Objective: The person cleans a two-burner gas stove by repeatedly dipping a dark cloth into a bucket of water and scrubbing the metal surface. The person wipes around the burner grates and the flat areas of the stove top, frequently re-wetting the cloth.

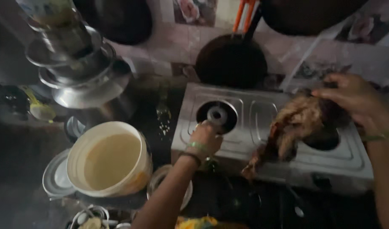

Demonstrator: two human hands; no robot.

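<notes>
While the right hand (357, 101) bunches a brown, tattered cloth (296, 125) in closed fingers, the rag lies draped over the right burner opening (326, 140) of a steel two-burner stove (254, 116), its frayed tail trailing down toward the stove's front edge. That hand has the cloth gripped from above, with a thin bangle on the wrist. At the stove's left burner (217, 115), the left hand (206, 138) rests with its fingers curled against the front rim of the round well; whether it pinches anything there cannot be told, since the fingertips are turned away. Green and dark bangles circle its wrist, and the forearm reaches up from the lower middle of the view.

Behind the stove, a dark round pan (231, 61) leans against the tiled wall, its orange-and-black handle pointing upward. Left of the stove, just beside its front corner, stands a cream plastic bucket (112, 159) holding cloudy yellowish liquid. A round metal lid (54, 176) lies touching the bucket's far side from the stove. Farther left and back from the stove, a stack of steel pots (82, 70) rises in tiers. Below the stove's front edge the counter is dark and its contents too dim to make out.
</notes>
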